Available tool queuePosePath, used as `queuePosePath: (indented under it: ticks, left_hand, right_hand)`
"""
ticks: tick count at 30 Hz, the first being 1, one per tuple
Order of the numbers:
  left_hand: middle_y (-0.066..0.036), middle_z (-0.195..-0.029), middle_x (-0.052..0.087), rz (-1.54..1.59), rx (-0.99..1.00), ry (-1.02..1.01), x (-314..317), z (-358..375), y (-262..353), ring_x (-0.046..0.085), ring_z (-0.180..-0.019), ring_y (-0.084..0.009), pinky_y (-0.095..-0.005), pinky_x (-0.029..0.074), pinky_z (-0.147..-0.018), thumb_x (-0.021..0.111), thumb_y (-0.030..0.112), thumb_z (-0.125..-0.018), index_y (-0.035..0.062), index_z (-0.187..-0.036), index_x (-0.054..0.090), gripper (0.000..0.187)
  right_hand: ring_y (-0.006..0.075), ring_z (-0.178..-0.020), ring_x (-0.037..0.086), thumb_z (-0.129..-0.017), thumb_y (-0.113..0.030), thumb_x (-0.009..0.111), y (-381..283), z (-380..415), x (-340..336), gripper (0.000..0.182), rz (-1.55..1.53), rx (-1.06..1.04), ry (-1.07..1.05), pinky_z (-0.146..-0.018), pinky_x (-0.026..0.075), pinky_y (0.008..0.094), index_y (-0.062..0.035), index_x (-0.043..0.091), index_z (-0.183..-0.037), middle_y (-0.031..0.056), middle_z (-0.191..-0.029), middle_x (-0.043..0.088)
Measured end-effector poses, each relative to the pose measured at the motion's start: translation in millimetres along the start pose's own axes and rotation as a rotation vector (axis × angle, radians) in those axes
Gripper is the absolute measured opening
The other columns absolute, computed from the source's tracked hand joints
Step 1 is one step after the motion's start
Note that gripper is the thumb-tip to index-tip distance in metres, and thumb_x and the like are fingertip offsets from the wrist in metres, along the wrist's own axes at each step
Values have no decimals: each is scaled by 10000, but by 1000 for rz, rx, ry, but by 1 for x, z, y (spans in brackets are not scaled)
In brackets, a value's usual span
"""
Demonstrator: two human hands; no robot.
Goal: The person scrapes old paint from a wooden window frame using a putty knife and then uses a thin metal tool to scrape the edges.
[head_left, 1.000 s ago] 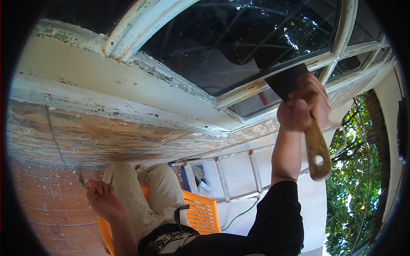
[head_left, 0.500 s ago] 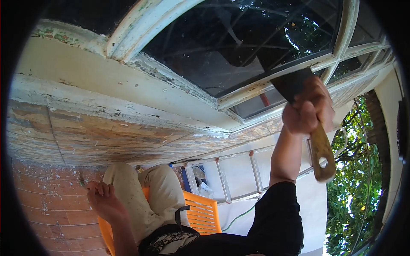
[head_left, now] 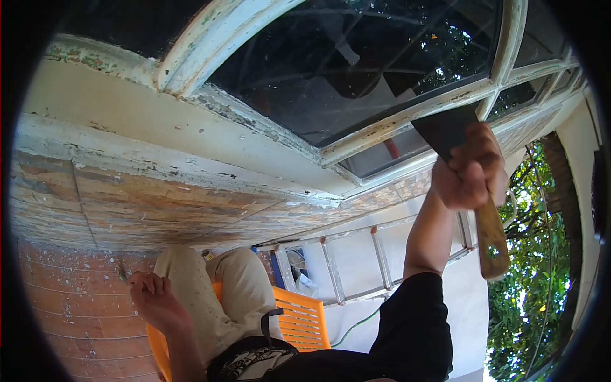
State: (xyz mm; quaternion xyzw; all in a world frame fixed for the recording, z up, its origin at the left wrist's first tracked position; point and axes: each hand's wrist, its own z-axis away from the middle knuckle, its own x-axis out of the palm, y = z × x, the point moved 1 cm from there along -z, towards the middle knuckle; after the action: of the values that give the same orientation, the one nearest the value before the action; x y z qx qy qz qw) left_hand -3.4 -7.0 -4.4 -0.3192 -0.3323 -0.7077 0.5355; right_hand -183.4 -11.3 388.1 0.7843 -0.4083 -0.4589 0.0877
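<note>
Scraper [head_left: 449, 134], flared dark blade [head_left: 445, 124], wooden handle [head_left: 491, 235]; right hand [head_left: 472, 170] clasping it, left hand [head_left: 157, 302] half-curled

We hold a scraper [head_left: 447, 131] with a wide, dark, flat blade and a worn brown handle, a hole near its end. It is tilted, blade up and to the left, beside the lower bar of a window frame [head_left: 398, 123]; we cannot tell whether they touch. The frame's whitish paint is chipped and patchy, with brown and greenish spots showing.
</note>
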Motion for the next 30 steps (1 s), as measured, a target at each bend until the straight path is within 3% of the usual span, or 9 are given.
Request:
queuePosePath:
  ticks: [3, 9, 13, 15, 19, 21, 25, 26, 30]
  left_hand:
    - [40, -649, 300, -3, 1, 16, 1, 0, 0, 271, -575, -67, -241, 233, -537, 462, 178, -886, 112, -756, 450, 146]
    - [36, -672, 300, -21, 5, -29, -5, -3, -2, 270, -592, -71, -232, 253, -543, 482, 193, -869, 122, -779, 417, 132]
    - [45, -657, 297, -29, 3, -30, -7, -2, -5, 272, -574, -64, -226, 248, -535, 482, 227, -878, 137, -742, 402, 182]
    - [48, -645, 297, -39, 19, -43, -5, 0, -2, 276, -567, -63, -226, 246, -529, 482, 236, -881, 140, -734, 409, 190]
    - [54, -617, 301, -48, 5, -91, -10, -7, -6, 279, -551, -62, -233, 237, -509, 484, 248, -879, 142, -714, 430, 204]
    - [54, -615, 309, -82, -4, -88, -4, -5, -7, 279, -550, -63, -237, 234, -505, 488, 239, -871, 141, -709, 435, 197]
    - [52, -615, 320, -223, -132, -141, -14, -14, -10, 280, -545, -67, -244, 225, -496, 500, 202, -842, 134, -705, 442, 163]
    - [52, -615, 320, -247, -99, -146, -10, -12, -10, 280, -545, -67, -244, 225, -496, 500, 202, -842, 134, -705, 442, 163]
    - [41, -632, 339, -514, -71, -144, -3, -3, -19, 300, -549, -80, -246, 252, -504, 521, 176, -826, 120, -728, 463, 127]
  right_hand:
    - [159, -360, 337, -790, -184, 502, 11, 8, 9, 354, 112, -96, 49, -405, 291, 298, -26, 368, -503, 72, -407, 362]
    - [174, -359, 335, -786, -163, 507, 5, 3, -6, 364, -105, 17, 125, -391, 285, 302, -19, 357, -488, 89, -412, 359]
    - [170, -352, 339, -813, -190, 476, 1, 14, 4, 377, 78, -64, 113, -399, 300, 305, -41, 338, -495, 65, -411, 362]
    - [180, -383, 339, -801, -171, 479, -20, 32, 1, 323, 59, 56, 160, -449, 312, 351, -51, 362, -525, 61, -429, 377]
    - [158, -361, 335, -862, -238, 478, -80, 98, 3, 420, 72, 172, 286, -435, 336, 317, -78, 339, -499, 32, -414, 382]
    - [154, -351, 360, -812, -111, 496, -110, 133, 7, 342, -73, 268, 266, -370, 318, 291, -57, 361, -502, 24, -438, 401]
    - [184, -348, 366, -734, -105, 553, -166, 215, 24, 321, -264, 699, 299, -368, 289, 301, -45, 362, -483, 44, -443, 393]
    - [184, -348, 366, -734, -105, 553, -183, 227, 27, 321, -277, 706, 338, -368, 289, 301, -45, 362, -483, 44, -443, 393]
    - [220, -402, 416, -738, -140, 552, -240, 272, 43, 311, -429, 1234, 253, -409, 309, 325, -55, 377, -495, 68, -462, 394]
